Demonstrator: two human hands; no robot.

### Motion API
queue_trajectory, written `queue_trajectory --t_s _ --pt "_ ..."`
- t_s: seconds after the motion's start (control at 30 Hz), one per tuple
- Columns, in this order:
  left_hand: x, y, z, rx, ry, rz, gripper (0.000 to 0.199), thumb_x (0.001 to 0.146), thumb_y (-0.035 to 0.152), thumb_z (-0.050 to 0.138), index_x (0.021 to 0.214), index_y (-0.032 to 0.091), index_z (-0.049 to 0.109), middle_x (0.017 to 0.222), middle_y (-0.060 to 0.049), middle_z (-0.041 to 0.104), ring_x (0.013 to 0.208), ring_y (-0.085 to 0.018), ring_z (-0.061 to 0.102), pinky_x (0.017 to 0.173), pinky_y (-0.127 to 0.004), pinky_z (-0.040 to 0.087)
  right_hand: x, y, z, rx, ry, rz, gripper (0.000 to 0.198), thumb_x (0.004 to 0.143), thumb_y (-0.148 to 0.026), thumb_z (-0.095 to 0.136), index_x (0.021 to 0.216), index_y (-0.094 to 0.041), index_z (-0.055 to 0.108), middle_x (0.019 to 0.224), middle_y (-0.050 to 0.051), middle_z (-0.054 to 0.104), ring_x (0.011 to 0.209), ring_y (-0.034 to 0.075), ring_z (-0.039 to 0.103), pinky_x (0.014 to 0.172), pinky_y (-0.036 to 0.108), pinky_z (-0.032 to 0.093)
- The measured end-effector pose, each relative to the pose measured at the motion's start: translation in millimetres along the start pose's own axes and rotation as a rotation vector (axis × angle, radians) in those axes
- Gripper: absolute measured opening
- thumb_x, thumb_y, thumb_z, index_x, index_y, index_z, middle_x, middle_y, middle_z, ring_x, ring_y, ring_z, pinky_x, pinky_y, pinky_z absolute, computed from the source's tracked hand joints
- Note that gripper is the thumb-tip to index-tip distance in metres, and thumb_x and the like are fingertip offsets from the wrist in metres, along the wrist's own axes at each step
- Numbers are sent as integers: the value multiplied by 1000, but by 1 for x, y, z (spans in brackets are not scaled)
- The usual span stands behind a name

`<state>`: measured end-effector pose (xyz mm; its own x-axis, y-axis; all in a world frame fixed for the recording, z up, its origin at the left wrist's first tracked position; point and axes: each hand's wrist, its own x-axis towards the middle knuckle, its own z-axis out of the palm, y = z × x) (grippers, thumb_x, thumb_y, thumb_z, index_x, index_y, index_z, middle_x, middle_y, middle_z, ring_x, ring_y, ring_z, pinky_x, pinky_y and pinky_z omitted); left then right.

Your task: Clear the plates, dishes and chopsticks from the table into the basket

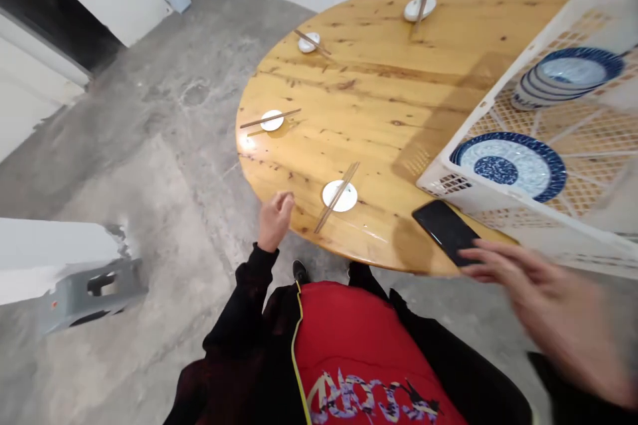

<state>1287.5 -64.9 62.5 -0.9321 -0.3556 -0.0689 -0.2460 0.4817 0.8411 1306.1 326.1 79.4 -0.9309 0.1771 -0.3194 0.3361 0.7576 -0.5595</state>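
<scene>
My left hand (276,219) hovers at the table's near left edge, its fingers curled closed with nothing visible in them. Slightly blurred, my right hand (543,299) stretches its fingers out over the near end of a black phone (443,229); whether they touch it I cannot tell. The phone lies on the table beside a white plastic basket (478,113). Nearest my left hand is a small white dish (349,201) with a pair of chopsticks (329,211) across it. Inside the basket are blue-and-white plates (535,169) and a stack of bowls (543,89).
Around the round wooden table (369,99) sit more small dishes with chopsticks: one at the left (272,125), another farther back (305,45), and a third dish (413,10) at the far side. A grey stool (64,302) stands on the concrete floor (149,212).
</scene>
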Motion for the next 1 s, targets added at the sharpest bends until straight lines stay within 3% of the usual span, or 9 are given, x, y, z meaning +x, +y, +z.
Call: queue_trajectory --t_s 0.1,0.17,0.27,0.33,0.43,0.6,0.8,0.9,1.0 --pt "-37 -39 -13 33 -152 -35 22 92 31 50 91 20 69 89 -4 74 88 -18 69 83 -28 51 -7 -53 61 268 -87 -125 33 84 -57 56 97 -29 67 88 9 77 81 34 75 77 47 62" --pt "-61 -61 -27 32 -193 -52 24 92 32 49 93 20 69 89 -4 74 86 -18 69 82 -29 50 8 -85 103 165 -125 -171 33 88 -47 53 103 -21 68 87 11 77 81 31 75 82 44 60" --pt "-90 -92 -56 13 -200 -93 26 92 35 47 94 20 69 89 -5 73 85 -19 69 80 -30 50 39 -122 151 -154 -69 -183 36 94 -36 49 113 -13 69 106 16 77 104 33 72 94 42 53" --pt "-103 -110 -77 -8 -161 -143 28 92 38 46 93 20 68 92 -5 74 86 -20 70 80 -31 51 54 -142 173 -297 -40 -163 40 96 -35 49 116 -8 69 112 23 74 114 37 69 95 43 51" --pt "-114 -130 -102 -41 -44 -215 31 92 43 45 95 21 68 93 -5 75 90 -22 72 83 -32 53 66 -160 196 -445 -52 -121 46 98 -39 49 114 -3 71 112 31 72 112 41 69 89 43 52" --pt "-113 -146 -123 -78 53 -302 33 91 46 44 95 23 67 87 -4 75 91 -23 74 81 -33 55 78 -164 219 -566 -91 -71 48 97 -40 51 119 -3 71 114 30 71 107 39 71 82 40 53" --pt "-74 -162 -136 -59 4 -291 28 93 41 45 93 24 67 90 -2 75 88 -22 74 82 -32 55 93 -162 233 -580 -95 -33 41 96 -34 46 114 -7 72 110 26 73 102 39 71 77 40 52" --pt "-18 -167 -146 82 -18 -205 25 96 33 45 98 22 68 95 -4 75 90 -21 72 86 -32 54 97 -165 240 -530 -44 -19 42 99 -34 37 106 -10 71 103 25 73 99 37 71 77 40 52" --pt "66 -160 -156 299 -16 -54 24 98 25 46 107 21 68 104 -9 74 98 -22 70 91 -34 53 97 -178 252 -378 27 -30 40 99 -36 32 96 -18 68 92 19 72 91 34 70 75 40 52"
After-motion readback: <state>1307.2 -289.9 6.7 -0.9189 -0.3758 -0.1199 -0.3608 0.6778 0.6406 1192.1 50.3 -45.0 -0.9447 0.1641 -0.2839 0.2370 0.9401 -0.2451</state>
